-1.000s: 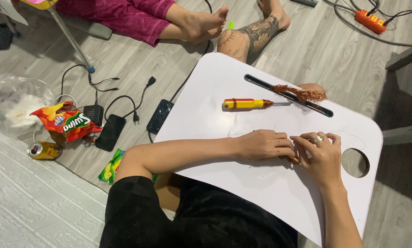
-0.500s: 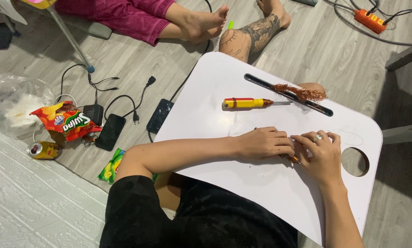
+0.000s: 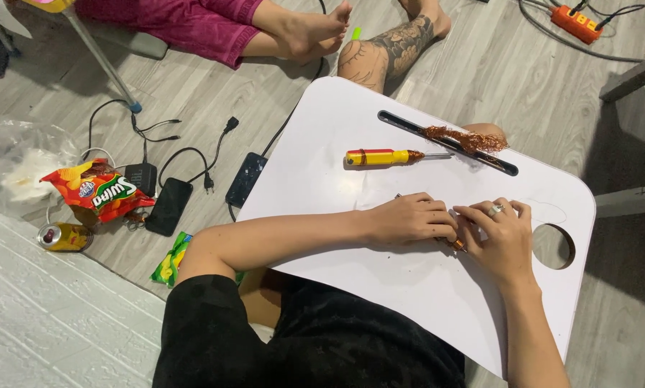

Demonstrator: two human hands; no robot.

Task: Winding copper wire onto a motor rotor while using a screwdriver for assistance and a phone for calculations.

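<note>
Grey wood-look floor all around, with a white rounded lap desk point(image 3: 409, 287) sitting across the person's legs. Both hands meet near the middle of it. The left hand point(image 3: 409, 218) is curled, fingers folded in over something small, and the right hand point(image 3: 501, 233), ring on one finger, presses in against it from 3 o'clock. Between them a small coppery-orange piece point(image 3: 458, 245) pokes out, pinched by fingertips on both sides; most of it is hidden, so can't tell exactly what it is.

Up at 12 o'clock from the hands lies a yellow-and-red handled screwdriver point(image 3: 387, 156), tip pointing toward 3 o'clock. Just past that tip, a tangle of copper wire point(image 3: 466, 139) rests on the desk's long dark slot point(image 3: 409, 126). A round cup hole point(image 3: 553, 246) sits at 3 o'clock from the right hand.

Off the desk toward 9 o'clock: a black phone point(image 3: 169, 206), a red-and-orange chip bag point(image 3: 96, 190) and a drink can point(image 3: 65, 236). Someone else's bare feet point(image 3: 315, 32) are at 11 o'clock.
</note>
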